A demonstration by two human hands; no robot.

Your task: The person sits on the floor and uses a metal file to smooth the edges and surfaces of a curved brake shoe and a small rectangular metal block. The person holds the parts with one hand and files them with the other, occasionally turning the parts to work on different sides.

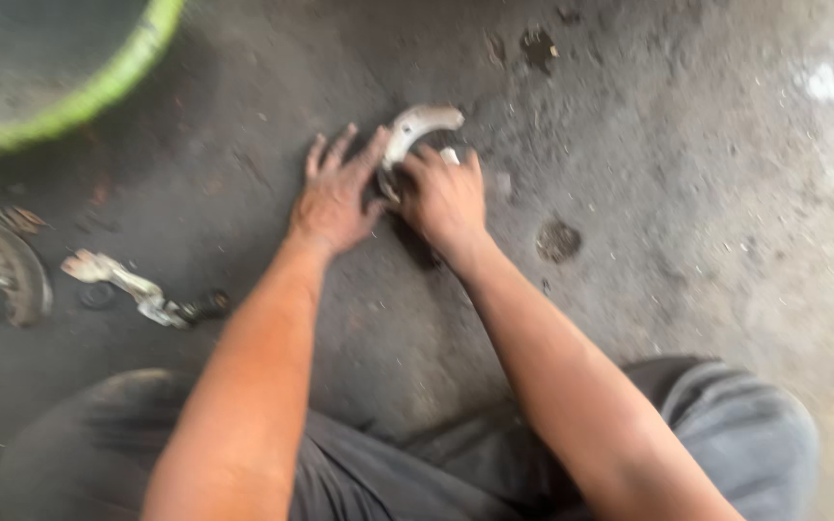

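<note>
curved metal shoe (417, 125), half hidden by left hand (335, 198), right hand (446, 198), blurred

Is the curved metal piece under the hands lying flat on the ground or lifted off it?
Cannot tell for sure: the curved metal piece is blurred, and the left hand and right hand cover its lower part on the ground.

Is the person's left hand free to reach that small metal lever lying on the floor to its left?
Probably yes: the left hand rests on the curved metal piece, and only bare floor lies between it and the lever.
</note>
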